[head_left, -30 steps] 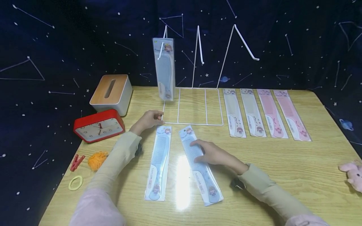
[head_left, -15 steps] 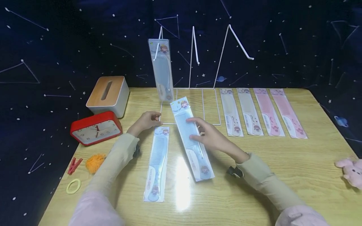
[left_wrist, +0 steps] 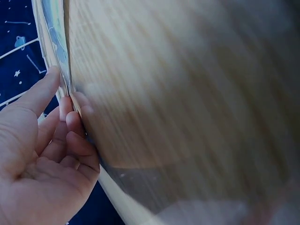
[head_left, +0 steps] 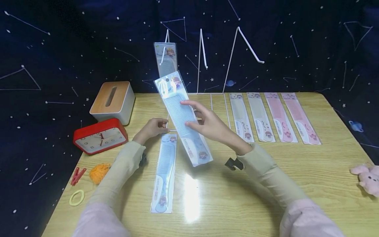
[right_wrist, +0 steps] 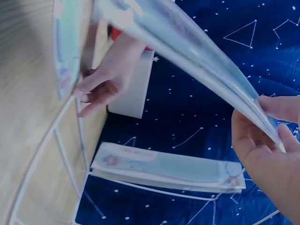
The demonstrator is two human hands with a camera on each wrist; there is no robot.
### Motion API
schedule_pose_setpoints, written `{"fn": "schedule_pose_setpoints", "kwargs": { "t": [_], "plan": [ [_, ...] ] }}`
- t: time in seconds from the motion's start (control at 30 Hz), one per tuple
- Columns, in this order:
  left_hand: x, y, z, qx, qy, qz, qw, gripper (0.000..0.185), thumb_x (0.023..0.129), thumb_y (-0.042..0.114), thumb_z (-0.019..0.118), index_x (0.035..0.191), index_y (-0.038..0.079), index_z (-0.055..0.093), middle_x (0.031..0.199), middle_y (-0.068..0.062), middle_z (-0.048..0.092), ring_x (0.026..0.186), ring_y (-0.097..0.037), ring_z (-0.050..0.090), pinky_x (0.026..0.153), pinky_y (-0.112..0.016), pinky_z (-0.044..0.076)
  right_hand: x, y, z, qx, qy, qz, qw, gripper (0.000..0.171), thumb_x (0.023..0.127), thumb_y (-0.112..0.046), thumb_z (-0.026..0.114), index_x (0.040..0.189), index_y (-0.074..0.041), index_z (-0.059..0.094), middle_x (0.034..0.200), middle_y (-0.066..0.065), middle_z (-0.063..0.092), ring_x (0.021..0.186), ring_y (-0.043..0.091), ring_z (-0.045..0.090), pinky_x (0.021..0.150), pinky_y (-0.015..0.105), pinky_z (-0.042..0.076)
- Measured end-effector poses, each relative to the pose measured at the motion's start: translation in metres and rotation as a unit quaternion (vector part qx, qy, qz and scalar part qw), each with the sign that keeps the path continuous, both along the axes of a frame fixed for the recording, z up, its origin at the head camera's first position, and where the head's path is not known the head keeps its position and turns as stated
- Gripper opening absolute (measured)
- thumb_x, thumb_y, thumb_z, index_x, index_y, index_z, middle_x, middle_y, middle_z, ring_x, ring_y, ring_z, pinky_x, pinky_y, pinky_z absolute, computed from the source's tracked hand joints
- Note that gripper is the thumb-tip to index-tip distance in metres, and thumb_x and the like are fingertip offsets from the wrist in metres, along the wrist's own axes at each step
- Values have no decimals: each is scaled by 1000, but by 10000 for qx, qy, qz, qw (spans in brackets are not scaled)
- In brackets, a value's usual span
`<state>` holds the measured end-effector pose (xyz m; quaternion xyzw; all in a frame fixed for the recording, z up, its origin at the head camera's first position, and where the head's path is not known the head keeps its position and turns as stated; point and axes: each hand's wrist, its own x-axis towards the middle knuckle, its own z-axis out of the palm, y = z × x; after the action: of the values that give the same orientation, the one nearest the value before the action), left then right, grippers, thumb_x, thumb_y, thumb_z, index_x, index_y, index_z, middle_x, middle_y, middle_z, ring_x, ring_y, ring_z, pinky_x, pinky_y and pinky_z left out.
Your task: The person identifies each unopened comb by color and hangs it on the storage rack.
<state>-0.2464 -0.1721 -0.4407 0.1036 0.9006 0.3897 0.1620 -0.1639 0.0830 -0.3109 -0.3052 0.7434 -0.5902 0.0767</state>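
The packaged blue comb [head_left: 183, 118] is lifted off the counter [head_left: 266, 184], tilted with its top end toward the white wire rack [head_left: 204, 59], and the right hand [head_left: 207, 123] pinches it along one long edge. A second blue comb [head_left: 164, 171] lies flat on the counter just beside it, and a third [head_left: 165, 57] hangs on the rack's leftmost hook. The left hand [head_left: 152, 127] rests at the rack's front corner, its curled fingers pressing the base wire. Four more packaged combs [head_left: 270, 117] lie in a row to the right.

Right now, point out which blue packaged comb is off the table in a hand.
The blue comb pinched by the right hand; another hangs on the rack, another lies flat.
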Motion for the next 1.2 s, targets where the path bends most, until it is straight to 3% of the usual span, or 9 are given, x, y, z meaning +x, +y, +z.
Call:
{"fn": "schedule_pose_setpoints", "kwargs": {
  "t": [0.2, 0.43, 0.8, 1.03, 1.2],
  "plan": [
    [1, 1, 0, 52, 24, -3, 10000, 56, 87, 18, 69, 134, -3, 49, 101, -10, 60, 89, -19, 53, 76, -26, 46, -9, -11, 16, -155, 381, 10, 9992, 58, 89, 11, 55, 141, -3, 37, 146, 16, 34, 122, 36, 50, 81, 36, 55],
    [2, 2, -1, -7, 49, -17, 10000, 54, 87, 18, 69, 133, -3, 50, 102, -12, 61, 94, -22, 54, 86, -32, 46, -17, -16, 24, 157, 518, -119, 9985, 58, 89, 11, 55, 142, -5, 37, 144, 18, 36, 116, 36, 54, 81, 37, 55],
    [6, 0, 1, -71, 86, -90, 9999, 56, 88, 20, 68, 134, -5, 48, 104, -13, 61, 97, -25, 55, 89, -38, 47, -37, -23, 24, 610, 560, -341, 9960, 58, 90, 4, 58, 143, -9, 39, 143, 17, 41, 113, 33, 57, 76, 35, 56],
    [6, -2, -4, -107, 90, -97, 9999, 57, 87, 22, 69, 134, -4, 48, 105, -12, 61, 99, -26, 56, 92, -39, 47, -56, -29, 17, 735, 310, -441, 9958, 56, 94, -12, 60, 145, -14, 37, 142, 13, 42, 111, 27, 58, 80, 35, 55],
    [2, 0, -4, -100, 192, -128, 9997, 57, 87, 22, 69, 133, -4, 49, 106, -13, 62, 98, -26, 57, 88, -37, 49, -71, -30, 11, 695, 318, -539, 9956, 59, 93, -15, 62, 145, -16, 36, 141, 14, 41, 115, 31, 54, 87, 38, 52]
  ]
}}
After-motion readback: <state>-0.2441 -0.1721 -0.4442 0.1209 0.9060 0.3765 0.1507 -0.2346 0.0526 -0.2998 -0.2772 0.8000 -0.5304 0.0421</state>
